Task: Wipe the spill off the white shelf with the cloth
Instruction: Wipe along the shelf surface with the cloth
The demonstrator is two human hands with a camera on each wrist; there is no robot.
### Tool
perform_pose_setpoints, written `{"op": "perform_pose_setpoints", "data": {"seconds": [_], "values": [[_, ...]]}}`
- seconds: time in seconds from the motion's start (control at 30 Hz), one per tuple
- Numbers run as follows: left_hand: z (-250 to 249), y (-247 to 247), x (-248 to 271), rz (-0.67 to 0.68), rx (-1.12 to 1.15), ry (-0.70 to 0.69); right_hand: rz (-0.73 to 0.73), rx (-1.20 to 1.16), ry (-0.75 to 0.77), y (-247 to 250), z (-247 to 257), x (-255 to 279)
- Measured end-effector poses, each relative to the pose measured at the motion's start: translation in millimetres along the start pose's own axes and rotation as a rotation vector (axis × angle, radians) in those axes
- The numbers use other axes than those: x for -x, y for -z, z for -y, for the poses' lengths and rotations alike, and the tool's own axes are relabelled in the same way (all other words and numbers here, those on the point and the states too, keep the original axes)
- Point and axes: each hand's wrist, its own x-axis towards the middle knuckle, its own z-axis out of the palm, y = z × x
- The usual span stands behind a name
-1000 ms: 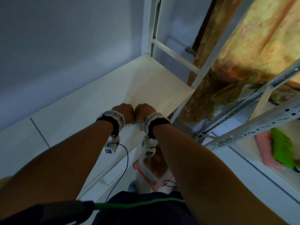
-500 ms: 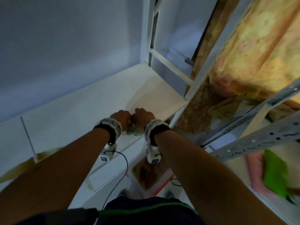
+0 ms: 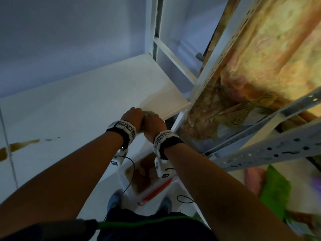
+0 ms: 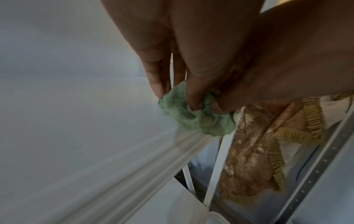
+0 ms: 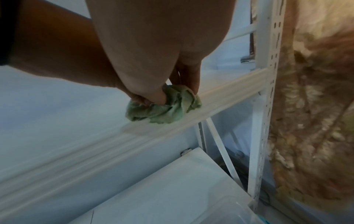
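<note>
Both hands hold a crumpled pale green cloth together at the front edge of the white shelf. In the head view my left hand and right hand meet side by side, with a bit of the cloth showing between them. Left-hand fingers pinch the cloth from above. My right thumb and fingers grip its other side. A brown spill streaks the shelf far to the left, apart from the cloth.
A white perforated upright stands at the shelf's right end, with a patterned golden curtain behind it. A clear bin with a red rim sits below. A grey metal rack with a green cloth is at right.
The view has swung left and down, so the brown spill now shows at the shelf's left. The hands stay together on the cloth near the front edge.
</note>
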Motion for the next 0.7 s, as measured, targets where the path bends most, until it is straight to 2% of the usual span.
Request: {"op": "perform_pose_setpoints", "data": {"seconds": [0.13,0.33,0.7], "values": [[-1.5,-5.8,-1.4,-0.027,0.065,0.084,0.002,0.06,0.095,4.7,1.1,0.3],[21.6,-10.1,10.6,-0.095,0.174,0.238,0.014,0.028,0.137,1.7,28.0,-21.3],[141.4,-4.2,72.1,-0.122,0.167,0.381,0.085,0.042,0.274,-40.2,154.9,-57.1]]}}
